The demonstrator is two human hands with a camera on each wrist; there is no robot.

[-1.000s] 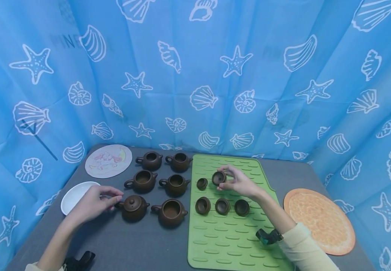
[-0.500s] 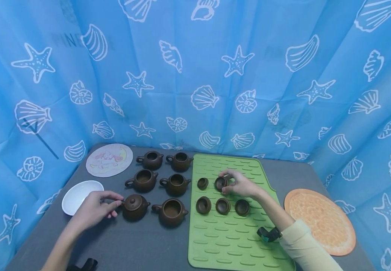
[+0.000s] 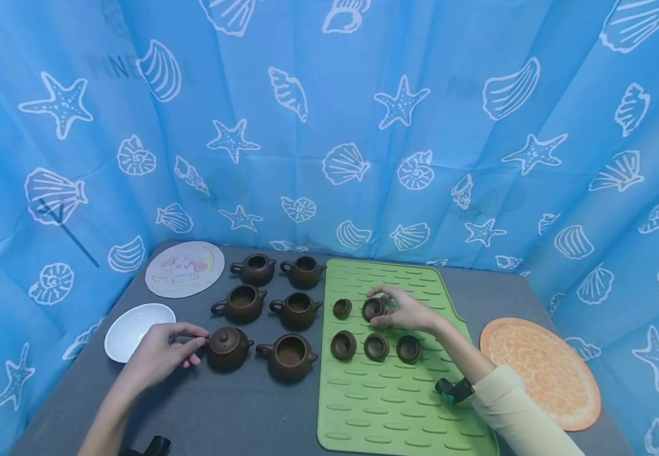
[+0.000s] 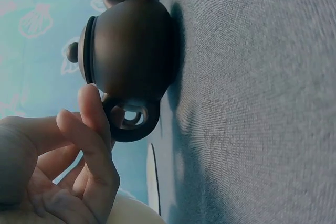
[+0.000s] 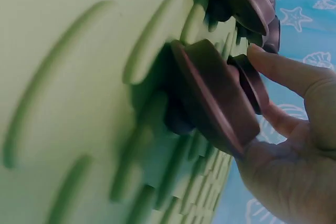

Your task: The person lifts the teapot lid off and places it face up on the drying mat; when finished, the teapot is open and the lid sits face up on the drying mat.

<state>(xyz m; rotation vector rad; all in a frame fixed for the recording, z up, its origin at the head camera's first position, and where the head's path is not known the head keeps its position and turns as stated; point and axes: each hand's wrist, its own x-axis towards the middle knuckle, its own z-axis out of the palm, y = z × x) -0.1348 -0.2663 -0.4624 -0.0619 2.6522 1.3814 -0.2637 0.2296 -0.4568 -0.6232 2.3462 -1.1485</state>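
My left hand (image 3: pixel 161 354) pinches the handle of a lidded brown teapot (image 3: pixel 228 349); in the left wrist view the thumb and finger meet at the top of the teapot's handle (image 4: pixel 137 132). The teapot stands upright on the grey cloth. My right hand (image 3: pixel 406 310) holds a small brown teapot lid (image 3: pixel 372 309) by its edge, hollow side up, low over the green mat (image 3: pixel 364 405). In the right wrist view the held lid (image 5: pixel 251 85) is partly hidden behind a nearer upturned lid (image 5: pixel 215 93), whose knob points down at the mat.
Several lidless brown teapots (image 3: pixel 291 358) stand in two columns left of the mat. More upturned lids (image 3: pixel 343 345) lie on it. A white bowl (image 3: pixel 130 332) and a round picture mat (image 3: pixel 184 270) are at left, an orange round mat (image 3: pixel 540 373) at right. A blue curtain (image 3: pixel 329 126) hangs behind.
My right hand has moved slightly right and lowered the lid toward the mat. My left hand has shifted slightly at the teapot's handle, uncovering more of the white bowl.
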